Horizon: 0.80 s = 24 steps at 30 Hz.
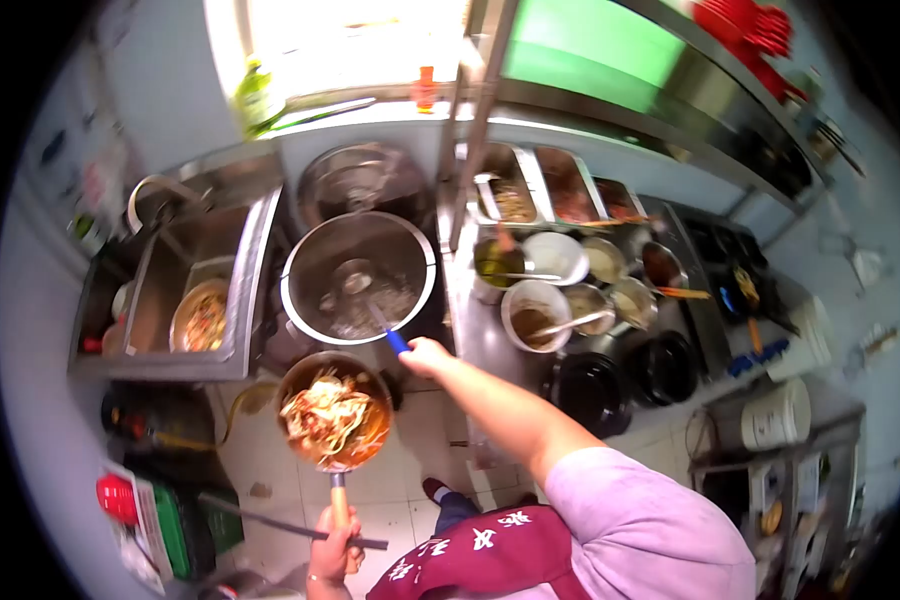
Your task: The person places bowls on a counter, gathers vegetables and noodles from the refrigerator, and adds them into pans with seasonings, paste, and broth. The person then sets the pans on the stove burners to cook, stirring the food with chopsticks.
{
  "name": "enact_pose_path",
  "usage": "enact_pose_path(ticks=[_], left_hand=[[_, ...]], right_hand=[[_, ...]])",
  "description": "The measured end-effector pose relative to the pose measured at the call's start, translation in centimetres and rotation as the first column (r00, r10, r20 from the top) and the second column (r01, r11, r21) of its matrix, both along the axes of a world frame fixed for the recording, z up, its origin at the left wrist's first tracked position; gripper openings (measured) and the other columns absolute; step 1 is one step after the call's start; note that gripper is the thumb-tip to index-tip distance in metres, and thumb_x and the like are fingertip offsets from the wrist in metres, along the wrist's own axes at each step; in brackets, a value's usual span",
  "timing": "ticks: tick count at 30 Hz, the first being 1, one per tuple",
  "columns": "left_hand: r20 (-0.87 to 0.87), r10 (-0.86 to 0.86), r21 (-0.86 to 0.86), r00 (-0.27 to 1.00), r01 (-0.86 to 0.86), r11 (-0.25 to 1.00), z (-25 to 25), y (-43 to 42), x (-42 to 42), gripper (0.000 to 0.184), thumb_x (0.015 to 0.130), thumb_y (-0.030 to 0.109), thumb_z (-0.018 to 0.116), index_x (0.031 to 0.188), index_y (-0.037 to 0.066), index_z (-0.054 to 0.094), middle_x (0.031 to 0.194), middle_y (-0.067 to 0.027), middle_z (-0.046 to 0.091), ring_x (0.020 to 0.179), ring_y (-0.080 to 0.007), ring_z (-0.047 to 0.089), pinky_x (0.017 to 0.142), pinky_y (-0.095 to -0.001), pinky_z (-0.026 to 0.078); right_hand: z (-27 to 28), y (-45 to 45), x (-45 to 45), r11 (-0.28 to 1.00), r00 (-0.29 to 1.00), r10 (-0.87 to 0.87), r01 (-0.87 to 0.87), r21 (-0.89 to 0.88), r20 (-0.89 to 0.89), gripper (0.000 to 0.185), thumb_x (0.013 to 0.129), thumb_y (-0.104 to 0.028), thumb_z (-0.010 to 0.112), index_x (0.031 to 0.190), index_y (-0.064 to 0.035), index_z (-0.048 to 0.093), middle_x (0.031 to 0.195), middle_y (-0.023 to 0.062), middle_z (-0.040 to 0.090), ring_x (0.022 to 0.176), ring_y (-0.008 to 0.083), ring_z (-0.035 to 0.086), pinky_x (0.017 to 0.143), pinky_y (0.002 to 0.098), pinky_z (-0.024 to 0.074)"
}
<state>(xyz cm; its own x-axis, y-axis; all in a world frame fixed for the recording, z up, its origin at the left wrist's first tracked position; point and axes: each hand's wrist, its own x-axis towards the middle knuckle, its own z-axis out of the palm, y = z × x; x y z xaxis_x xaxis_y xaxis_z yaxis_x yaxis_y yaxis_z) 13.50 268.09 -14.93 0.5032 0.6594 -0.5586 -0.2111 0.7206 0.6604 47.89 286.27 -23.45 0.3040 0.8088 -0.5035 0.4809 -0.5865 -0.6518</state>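
My right hand (pixel 429 357) is wrapped round the blue handle of a ladle (pixel 354 278). The ladle's bowl is down in a large round pot (pixel 417 243) of cloudy, stirred liquid. Lower in the head view, my left hand (pixel 336 545) grips the wooden handle of a pan (pixel 383 385). Noodles with reddish sauce and shreds (pixel 325 415) lie heaped in this pan, close in front of the pot. A long dark bar (pixel 270 520) crosses at my left hand; whether the hand holds it too, I cannot tell.
A steel sink (pixel 255 250) on the left holds a bowl of food (pixel 202 318). Behind the pot stands another round vessel (pixel 360 180). On the right counter are a white bowl (pixel 536 312), several sauce containers, metal food trays (pixel 570 190) and black bowls (pixel 590 392).
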Motion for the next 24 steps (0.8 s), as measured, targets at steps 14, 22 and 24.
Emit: enact_pose_path(ticks=[14,22,24], left_hand=[[-0.055,-0.466,0.141,0.883,0.469,0.872,9.8,-9.0,15.0,0.032,0.077,0.017,0.052,0.105,0.003,0.045,0.072,-0.0041,0.049,0.041,-0.0102,0.042,0.033,-0.0231,0.038],[0.007,-0.687,0.125,0.727,0.681,0.722,12.7,-24.4,33.6,0.032,0.078,0.016,0.047,0.107,0.003,0.049,0.074,-0.0035,0.049,0.041,-0.0078,0.040,0.035,-0.0212,0.037],[0.079,-0.757,0.113,0.649,0.749,0.653,13.4,-28.0,38.5,0.029,0.079,0.014,0.047,0.106,0.003,0.049,0.075,-0.0027,0.050,0.043,-0.0073,0.038,0.037,-0.0212,0.035]], right_hand=[[5.0,-48.9,17.3,0.874,0.786,-0.410,0.484,0.048,-0.463,0.024,0.091,-0.022,0.049,0.105,-0.0050,0.057,0.092,0.0055,0.062,0.072,0.0123,0.061,0.061,0.0247,0.0491],[5.7,-83.9,20.4,0.362,0.374,-0.825,0.925,0.112,-0.424,0.023,0.091,-0.020,0.048,0.102,-0.0013,0.056,0.090,0.0091,0.062,0.070,0.0152,0.061,0.060,0.0259,0.0488],[6.7,-90.0,19.5,0.262,0.276,-0.862,0.961,0.093,-0.425,0.023,0.091,-0.019,0.048,0.102,-0.0008,0.056,0.089,0.0094,0.062,0.070,0.0154,0.061,0.059,0.0259,0.0486]])
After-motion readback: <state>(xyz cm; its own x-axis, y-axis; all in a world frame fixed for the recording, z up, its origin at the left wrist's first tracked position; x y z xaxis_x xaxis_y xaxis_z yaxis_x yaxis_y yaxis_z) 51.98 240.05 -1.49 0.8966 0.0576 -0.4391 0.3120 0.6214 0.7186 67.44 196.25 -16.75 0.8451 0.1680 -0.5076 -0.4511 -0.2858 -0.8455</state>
